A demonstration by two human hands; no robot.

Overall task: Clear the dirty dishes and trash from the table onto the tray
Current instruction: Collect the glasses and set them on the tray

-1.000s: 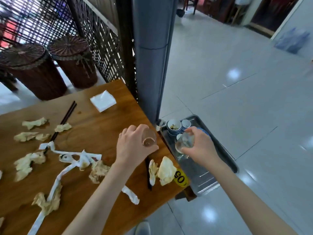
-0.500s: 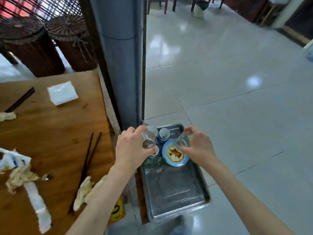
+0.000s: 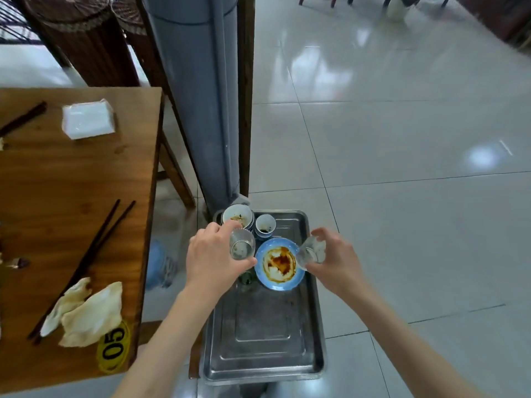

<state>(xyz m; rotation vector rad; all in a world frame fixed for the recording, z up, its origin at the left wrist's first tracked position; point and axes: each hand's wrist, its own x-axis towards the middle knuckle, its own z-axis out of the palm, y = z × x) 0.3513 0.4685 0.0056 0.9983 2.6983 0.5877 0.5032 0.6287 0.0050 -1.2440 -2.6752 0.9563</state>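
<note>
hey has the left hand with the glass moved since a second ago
Yes. The left hand, gripping its glass, went from above the wooden table rightward to over the metal tray.

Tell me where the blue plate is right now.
In the head view, the blue plate lies on the metal tray, toward its far end, between the two hands' glasses and just before the small cup.

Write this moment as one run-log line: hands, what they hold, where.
left hand: holds upright glass | right hand: holds tilted glass | both over tray | blue plate on tray

A restaurant: numbered wooden table (image 3: 71,182), dirty dishes on a steel tray (image 3: 264,340).
</note>
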